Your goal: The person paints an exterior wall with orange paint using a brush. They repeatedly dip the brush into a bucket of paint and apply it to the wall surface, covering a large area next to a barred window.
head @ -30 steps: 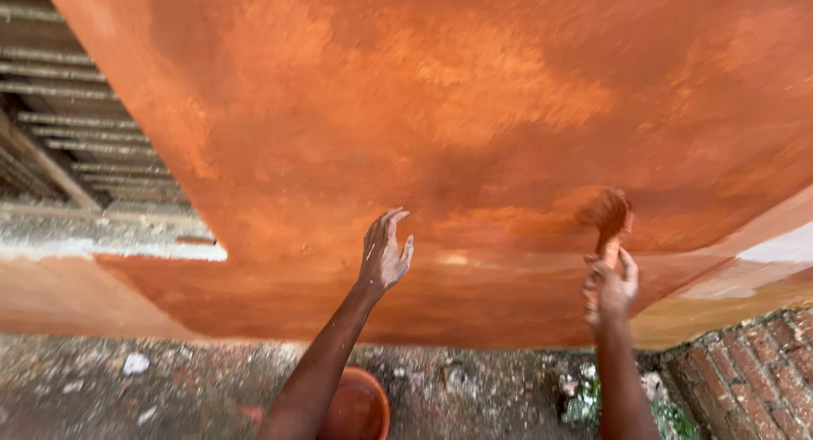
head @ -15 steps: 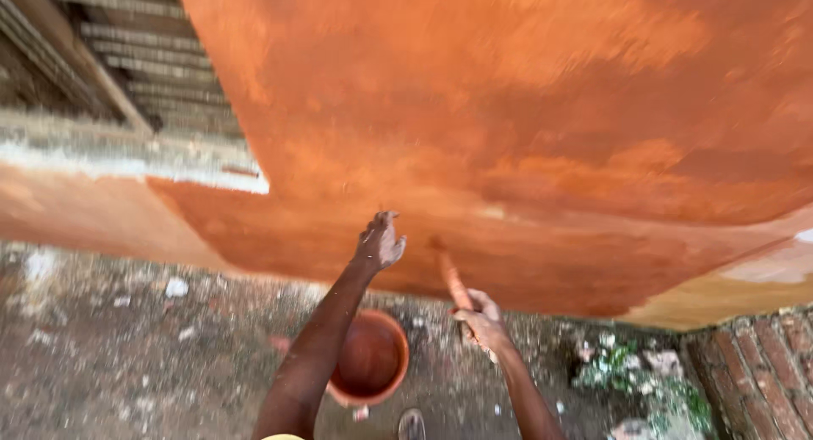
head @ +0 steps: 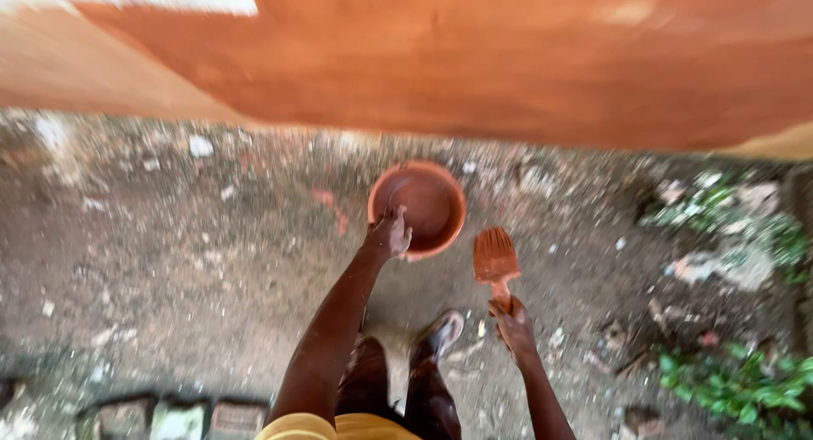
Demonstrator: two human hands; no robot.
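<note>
Rough, gritty ground [head: 169,262] strewn with small stones runs up to an orange-brown painted wall [head: 508,59]; green weeds [head: 737,389] grow at the right edge. Seen from the head camera, a round orange bowl [head: 423,203] sits on the ground near the wall's foot. The left hand [head: 389,234] rests at the bowl's near rim, fingers curled; whether they grip it is unclear. The right hand [head: 512,326] is clenched on the handle of a paint-stained brush [head: 495,258], bristles up, just right of the bowl. A shoe [head: 440,334] shows below.
</note>
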